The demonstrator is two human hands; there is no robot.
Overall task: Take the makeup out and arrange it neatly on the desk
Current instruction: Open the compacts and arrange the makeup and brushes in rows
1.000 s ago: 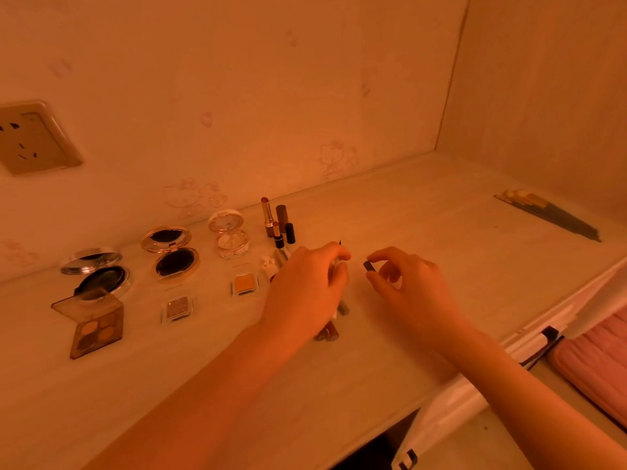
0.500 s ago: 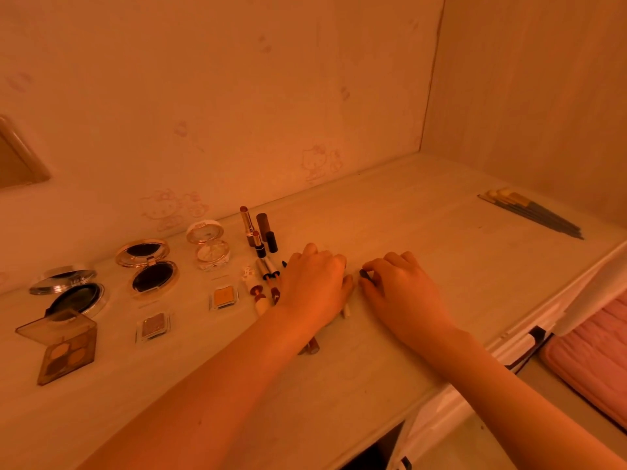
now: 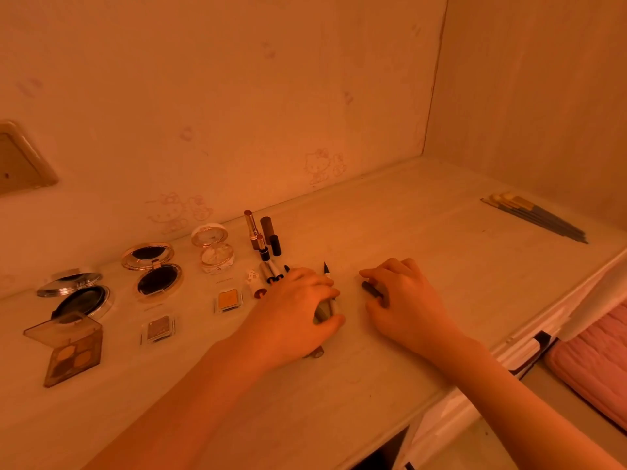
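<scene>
Head view: both hands low at the centre of the desk (image 3: pixel 424 228), each holding one piece.
Left hand (image 3: pixel 298 310) curls round a liner (image 3: pixel 327 273), its dark tip pointing far. Right hand (image 3: pixel 403 300), just right of it, pinches a dark cap (image 3: pixel 371 289) against the desk. Compacts (image 3: pixel 157 279) lie left; lipsticks (image 3: pixel 263 234) stand just beyond the left hand; brushes (image 3: pixel 536 218) lie far right.

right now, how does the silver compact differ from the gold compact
The silver compact has a silver rim, the gold compact a gold one. The silver compact lies left of the gold compact and nearer the camera. The clear lid of the palette overlaps the silver compact's front; nothing overlaps the gold compact. Both are round, open, with dark pans.
</scene>
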